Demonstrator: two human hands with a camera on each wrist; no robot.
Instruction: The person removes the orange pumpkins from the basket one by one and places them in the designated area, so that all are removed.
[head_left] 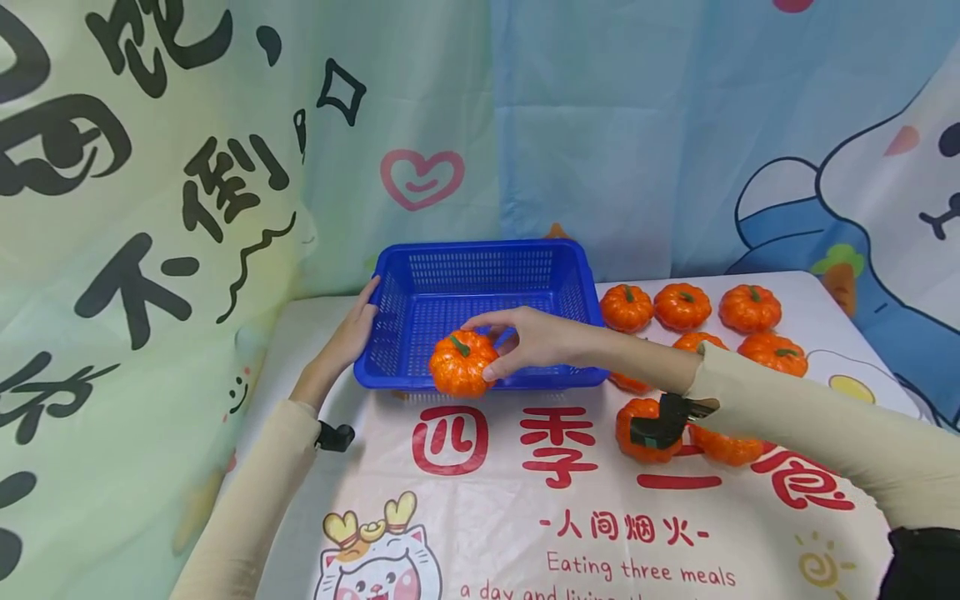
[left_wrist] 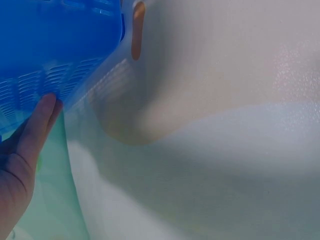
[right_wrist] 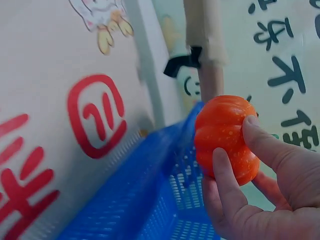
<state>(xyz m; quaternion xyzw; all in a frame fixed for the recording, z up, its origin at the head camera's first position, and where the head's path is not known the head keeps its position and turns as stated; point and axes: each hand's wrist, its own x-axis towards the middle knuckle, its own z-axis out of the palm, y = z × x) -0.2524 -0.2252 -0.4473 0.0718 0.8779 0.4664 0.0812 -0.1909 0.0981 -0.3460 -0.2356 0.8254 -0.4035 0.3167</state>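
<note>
My right hand (head_left: 536,337) pinches a small orange pumpkin (head_left: 459,367) with a green stem. It holds the pumpkin over the front part of a blue plastic basket (head_left: 480,247). In the right wrist view, thumb and fingers press the ribbed sides of the pumpkin (right_wrist: 222,130), and the basket wall (right_wrist: 145,175) lies beyond. At the basket's left side is my left hand (head_left: 352,329). Its fingers (left_wrist: 37,122) lie straight against the slotted outer wall (left_wrist: 60,77) in the left wrist view. The basket's visible floor has slots and bears no pumpkin.
Several more orange pumpkins (head_left: 750,308) stand on the table right of the basket, some partly hidden under my right forearm. A printed white cloth (head_left: 480,500) with red characters covers the table. A patterned curtain (head_left: 585,150) hangs right behind the basket and along the left.
</note>
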